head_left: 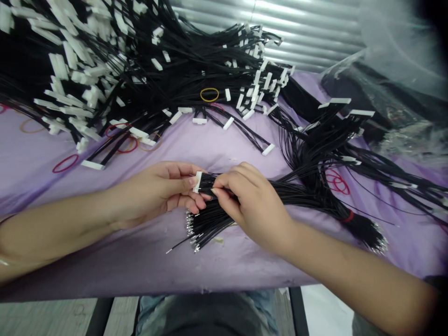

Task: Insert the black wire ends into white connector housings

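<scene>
My left hand (164, 189) pinches a small white connector (198, 181) with its fingers closed round it. My right hand (250, 200) is closed on the black wires (210, 183) that run into that connector. Under both hands lies a loose bundle of black wires with bare metal ends (199, 228), fanned toward me on the purple cloth (210, 144). The bundle stretches to the right, where a red band (348, 217) ties it.
A large heap of black wire harnesses with white connectors (105, 70) fills the back left and middle. Red and yellow rubber bands (65, 163) lie scattered on the cloth. A clear plastic bag (395, 93) sits at the back right. The table's front edge runs just below my forearms.
</scene>
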Demonstrator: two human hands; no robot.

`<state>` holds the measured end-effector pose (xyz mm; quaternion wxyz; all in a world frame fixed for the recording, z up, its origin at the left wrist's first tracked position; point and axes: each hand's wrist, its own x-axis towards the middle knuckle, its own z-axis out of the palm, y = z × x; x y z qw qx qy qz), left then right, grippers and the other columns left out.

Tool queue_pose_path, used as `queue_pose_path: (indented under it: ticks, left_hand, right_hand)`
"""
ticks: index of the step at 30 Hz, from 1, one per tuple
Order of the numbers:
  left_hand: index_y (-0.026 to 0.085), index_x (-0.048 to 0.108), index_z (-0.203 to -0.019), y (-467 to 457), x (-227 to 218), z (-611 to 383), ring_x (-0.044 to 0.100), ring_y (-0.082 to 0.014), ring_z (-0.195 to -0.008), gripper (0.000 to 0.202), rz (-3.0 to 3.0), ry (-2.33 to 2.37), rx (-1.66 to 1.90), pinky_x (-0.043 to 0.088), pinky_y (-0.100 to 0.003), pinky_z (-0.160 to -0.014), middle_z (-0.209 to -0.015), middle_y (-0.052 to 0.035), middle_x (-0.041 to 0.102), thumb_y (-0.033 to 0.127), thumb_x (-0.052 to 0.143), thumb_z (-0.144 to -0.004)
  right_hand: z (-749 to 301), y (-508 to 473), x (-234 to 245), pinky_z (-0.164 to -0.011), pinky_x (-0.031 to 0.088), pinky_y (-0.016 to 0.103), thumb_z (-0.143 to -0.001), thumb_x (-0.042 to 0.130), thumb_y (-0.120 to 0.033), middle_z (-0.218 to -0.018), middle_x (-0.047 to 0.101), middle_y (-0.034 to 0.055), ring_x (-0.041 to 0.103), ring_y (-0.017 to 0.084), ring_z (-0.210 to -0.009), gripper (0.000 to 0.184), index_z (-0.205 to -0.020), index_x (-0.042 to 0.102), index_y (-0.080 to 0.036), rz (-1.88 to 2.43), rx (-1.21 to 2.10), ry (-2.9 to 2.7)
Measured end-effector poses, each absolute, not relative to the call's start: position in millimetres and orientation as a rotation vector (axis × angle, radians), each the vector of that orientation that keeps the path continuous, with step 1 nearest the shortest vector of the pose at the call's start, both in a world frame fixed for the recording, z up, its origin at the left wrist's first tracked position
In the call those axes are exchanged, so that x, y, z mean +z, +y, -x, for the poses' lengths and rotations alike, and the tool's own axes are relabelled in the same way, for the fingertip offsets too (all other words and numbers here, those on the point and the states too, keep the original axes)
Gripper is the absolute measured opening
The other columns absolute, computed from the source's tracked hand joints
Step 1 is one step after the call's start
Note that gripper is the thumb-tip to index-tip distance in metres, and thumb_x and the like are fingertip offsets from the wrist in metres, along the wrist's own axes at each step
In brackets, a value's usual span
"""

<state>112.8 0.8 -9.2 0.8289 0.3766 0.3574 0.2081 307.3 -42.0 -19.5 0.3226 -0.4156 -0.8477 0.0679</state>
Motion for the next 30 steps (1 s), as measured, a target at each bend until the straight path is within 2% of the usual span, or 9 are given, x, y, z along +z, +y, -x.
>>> queue_pose_path:
  ticks: [6, 11, 13, 16, 19, 21, 24, 27, 30]
  left_hand:
    - [0.012, 0.063, -0.095, -1, -7, -114, 0.066, -0.0108, -0.067, 0.008, -0.724, 0.797, 0.501, 0.055, -0.017, -0.065, -0.081, -0.0071, 0.071, 0.013, 0.062, -0.087]
    - [0.018, 0.064, -0.097, -7, -8, -111, 0.065, -0.0109, -0.076, 0.021, -1.055, 0.698, 0.643, 0.053, -0.019, -0.072, -0.086, -0.0015, 0.07, 0.013, 0.073, -0.078]
    - [0.019, 0.067, -0.09, -13, -6, -108, 0.064, -0.0114, -0.081, 0.014, -1.477, 0.644, 0.736, 0.051, -0.02, -0.075, -0.089, -0.0011, 0.068, 0.008, 0.066, -0.081]
    - [0.02, 0.07, -0.085, -20, -3, -104, 0.063, -0.012, -0.09, 0.028, -2.053, 0.525, 0.828, 0.051, -0.021, -0.079, -0.101, -0.0038, 0.06, 0.0, 0.051, -0.086]
    - [0.019, 0.067, -0.079, -19, -5, -102, 0.062, -0.0092, -0.091, 0.032, -2.141, 0.547, 0.917, 0.051, -0.021, -0.08, -0.112, -0.0039, 0.049, -0.004, 0.047, -0.085]
    - [0.019, 0.065, -0.079, -16, -9, -102, 0.06, -0.011, -0.1, 0.031, -2.111, 0.608, 0.938, 0.05, -0.022, -0.085, -0.11, -0.0037, 0.051, -0.005, 0.047, -0.086]
    - [0.024, 0.06, -0.095, -14, -18, -102, 0.048, -0.0179, -0.121, 0.021, -2.051, 0.611, 0.971, 0.048, -0.029, -0.094, -0.099, -0.0036, 0.058, 0.004, 0.058, -0.086]
    - [0.029, 0.043, -0.127, -14, -22, -105, 0.04, -0.0247, -0.131, 0.047, -2.021, 0.634, 0.994, 0.046, -0.042, -0.103, -0.132, -0.009, 0.044, 0.018, 0.063, -0.086]
    - [0.025, 0.029, -0.143, -14, -16, -117, 0.028, -0.033, -0.14, 0.055, -2.48, 0.806, 0.67, 0.034, -0.057, -0.11, -0.15, -0.0146, 0.029, 0.027, 0.052, -0.093]
  right_hand:
    - [-318, -54, 1, -0.08, 0.042, 0.037, -0.088, 0.06, -0.021, -0.097, 0.06, 0.0083, 0.052, 0.019, -0.092, 0.009, -0.089, 0.067, -0.016, 0.921, 0.102, -2.248]
    - [-327, -51, 10, -0.083, 0.043, 0.034, -0.086, 0.063, -0.04, -0.1, 0.061, 0.0082, 0.054, 0.019, -0.094, 0.027, -0.09, 0.064, -0.014, 0.858, 0.183, -2.348]
    - [-335, -44, 16, -0.089, 0.044, 0.032, -0.087, 0.063, -0.038, -0.105, 0.061, 0.0114, 0.055, 0.019, -0.101, 0.033, -0.103, 0.062, -0.01, 0.953, 0.209, -2.211]
    - [-345, -34, 22, -0.096, 0.042, 0.032, -0.087, 0.061, -0.042, -0.115, 0.061, 0.0122, 0.054, 0.019, -0.11, 0.044, -0.117, 0.058, -0.009, 1.042, 0.384, -2.285]
    - [-346, -29, 19, -0.091, 0.043, 0.031, -0.088, 0.06, -0.043, -0.106, 0.067, 0.0081, 0.059, 0.018, -0.101, 0.04, -0.112, 0.062, -0.011, 0.93, 0.624, -2.448]
    - [-342, -30, 12, -0.089, 0.043, 0.033, -0.082, 0.067, -0.045, -0.105, 0.067, 0.0079, 0.059, 0.019, -0.097, 0.047, -0.114, 0.061, -0.011, 0.863, 0.668, -2.487]
    - [-336, -32, 5, -0.083, 0.043, 0.034, -0.081, 0.069, -0.038, -0.092, 0.065, 0.0074, 0.057, 0.019, -0.086, 0.038, -0.107, 0.062, -0.01, 0.859, 0.608, -2.454]
    - [-336, -33, 9, -0.074, 0.042, 0.03, -0.089, 0.057, -0.026, -0.078, 0.058, 0.0037, 0.051, 0.015, -0.074, 0.014, -0.088, 0.059, -0.012, 0.953, 0.55, -2.302]
    - [-341, -31, 18, -0.067, 0.042, 0.027, -0.095, 0.046, -0.033, -0.081, 0.055, 0.0032, 0.049, 0.013, -0.072, 0.021, -0.089, 0.051, -0.014, 1.077, 0.509, -2.108]
